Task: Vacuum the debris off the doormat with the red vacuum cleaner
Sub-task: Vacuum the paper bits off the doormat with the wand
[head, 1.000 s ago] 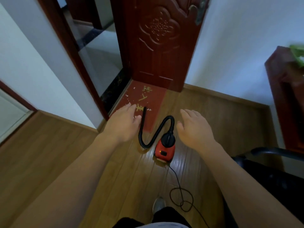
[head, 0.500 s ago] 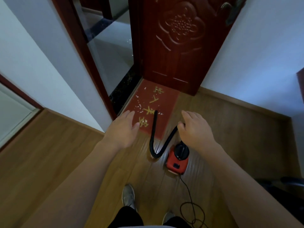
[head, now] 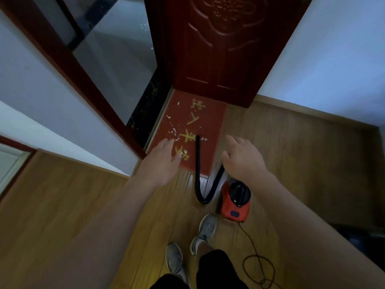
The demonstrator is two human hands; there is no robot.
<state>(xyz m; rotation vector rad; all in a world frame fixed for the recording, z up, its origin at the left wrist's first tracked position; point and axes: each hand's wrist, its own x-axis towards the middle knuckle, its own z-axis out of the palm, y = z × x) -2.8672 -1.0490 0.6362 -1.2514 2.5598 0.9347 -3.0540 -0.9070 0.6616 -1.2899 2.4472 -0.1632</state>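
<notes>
Fingers (head: 169, 143) loosely spread on left hand (head: 164, 161) and right hand (head: 241, 159); nothing held. Red vacuum cleaner (head: 235, 200) on floor, 5 o'clock of doormat (head: 214, 122); hose (head: 198, 163) tip on mat. Debris (head: 174, 131) at 9 o'clock edge. Suggest gripping hose near tip, sweeping slowly.

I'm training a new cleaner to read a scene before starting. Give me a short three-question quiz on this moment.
1. True or false: the left hand grips the hose.
2. The hose's free end lies on: A) the doormat; B) the doorway tiles; C) a shoe.
3. Fill in: the red vacuum cleaner stands on the ___ floor.
Key: 1 false; 2 A; 3 wooden.
</notes>
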